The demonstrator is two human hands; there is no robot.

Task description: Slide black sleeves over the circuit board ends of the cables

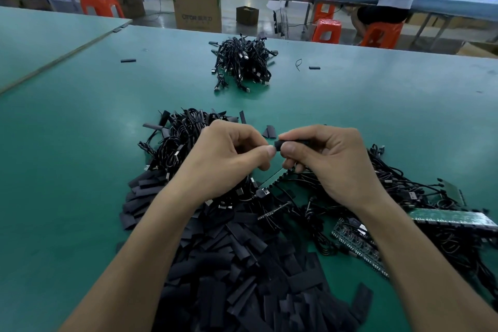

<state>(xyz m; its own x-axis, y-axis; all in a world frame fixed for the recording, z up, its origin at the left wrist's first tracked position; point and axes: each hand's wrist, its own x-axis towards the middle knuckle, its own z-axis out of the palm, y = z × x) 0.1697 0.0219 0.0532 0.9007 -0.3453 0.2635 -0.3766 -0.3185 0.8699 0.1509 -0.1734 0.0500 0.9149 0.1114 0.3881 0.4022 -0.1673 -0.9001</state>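
**Two hands meeting at one black sleeve**

Right hand pinches it between thumb and curled fingers, above the green table. Left hand is curled, thumb tip at the sleeve's end; can't tell what it grips. Loose sleeves are heaped just below.

Pinches a black sleeve in the right hand, thumb below, forefinger above. Meets its left end with the left hand, fingers curled, thumb tip at the sleeve's mouth; contents of that grip hidden. Works above a green table, over a heap of loose sleeves, with tangled cables behind, green circuit boards at right, a second cable bundle farther off.
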